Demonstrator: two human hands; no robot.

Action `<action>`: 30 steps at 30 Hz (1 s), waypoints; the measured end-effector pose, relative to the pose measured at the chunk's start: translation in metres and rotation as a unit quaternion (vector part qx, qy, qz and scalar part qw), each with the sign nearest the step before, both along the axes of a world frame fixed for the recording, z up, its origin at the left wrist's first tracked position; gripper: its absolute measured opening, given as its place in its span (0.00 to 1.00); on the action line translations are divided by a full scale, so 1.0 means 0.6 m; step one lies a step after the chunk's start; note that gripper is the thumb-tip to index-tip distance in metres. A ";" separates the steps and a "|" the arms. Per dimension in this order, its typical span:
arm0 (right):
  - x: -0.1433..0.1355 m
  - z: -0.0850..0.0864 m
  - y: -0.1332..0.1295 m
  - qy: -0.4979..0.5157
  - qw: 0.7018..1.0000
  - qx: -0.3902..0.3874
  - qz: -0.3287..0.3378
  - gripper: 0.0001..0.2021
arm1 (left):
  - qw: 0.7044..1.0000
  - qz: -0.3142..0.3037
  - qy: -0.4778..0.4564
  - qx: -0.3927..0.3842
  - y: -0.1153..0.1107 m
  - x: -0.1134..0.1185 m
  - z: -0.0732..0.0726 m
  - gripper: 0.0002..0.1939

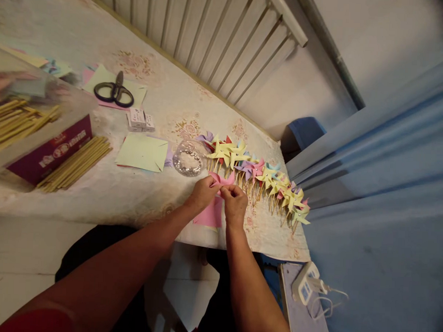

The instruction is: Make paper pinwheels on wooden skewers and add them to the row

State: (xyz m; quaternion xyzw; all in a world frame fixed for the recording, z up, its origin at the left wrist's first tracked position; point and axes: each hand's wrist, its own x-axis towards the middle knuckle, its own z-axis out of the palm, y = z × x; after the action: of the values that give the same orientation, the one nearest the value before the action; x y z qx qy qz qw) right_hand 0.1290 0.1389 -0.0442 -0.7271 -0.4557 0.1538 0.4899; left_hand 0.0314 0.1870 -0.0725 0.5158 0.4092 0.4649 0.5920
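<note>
Between my two hands is a pink paper pinwheel (226, 178), its folded points showing above the fingers. My left hand (205, 190) pinches its left side. On the other side, the fingers of my right hand (235, 198) are closed on it near the middle; any small piece in those fingertips is hidden. Just below lies a pink paper sheet (209, 214) on the table. A clear round dish (188, 159) of small shiny pins stands left of the hands. Finished pinwheels (268, 175) on sticks, in yellow, pink, purple and blue, lie in a row beyond and to the right.
Left of the dish are a stack of pale green paper squares (144, 151), small white boxes (139, 119) and black-handled scissors (115, 92) on more paper. Bundled sticks (76, 166) lie beside a clear plastic bin (69, 100). A person's hand (8, 81) shows behind it. A power strip (306, 283) sits lower right.
</note>
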 end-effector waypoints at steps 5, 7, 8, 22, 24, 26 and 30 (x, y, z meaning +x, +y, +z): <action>0.014 -0.021 0.002 0.012 0.996 0.010 -0.090 0.20 | 1.000 -0.001 -0.005 -0.004 0.000 0.000 0.001 0.14; 0.021 -0.023 0.001 0.001 0.996 -0.002 -0.087 0.21 | 1.000 -0.011 -0.012 -0.005 0.000 0.001 0.000 0.15; 0.024 -0.023 0.000 -0.005 0.997 -0.013 -0.072 0.19 | 1.000 -0.014 -0.013 -0.005 0.000 0.001 0.000 0.15; 0.030 -0.024 -0.010 0.091 0.995 -0.012 0.029 0.16 | 0.995 -0.043 -0.093 -0.016 -0.002 0.003 -0.003 0.10; 0.031 -0.023 -0.010 0.093 0.995 -0.017 0.032 0.15 | 0.993 -0.048 -0.104 -0.022 -0.002 0.005 -0.005 0.10; 0.032 -0.021 -0.010 0.098 0.994 -0.022 0.032 0.15 | 0.992 -0.053 -0.109 -0.026 0.000 0.007 -0.009 0.10; 0.032 -0.017 -0.009 0.117 0.992 -0.027 0.031 0.15 | 0.991 -0.059 -0.110 -0.042 0.002 0.009 -0.016 0.10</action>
State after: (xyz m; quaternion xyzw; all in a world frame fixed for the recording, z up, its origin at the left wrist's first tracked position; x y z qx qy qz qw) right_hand 0.1481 0.1337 -0.0546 -0.7027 -0.4131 0.2655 0.5148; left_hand 0.0370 0.1883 -0.0821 0.4593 0.3296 0.4658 0.6807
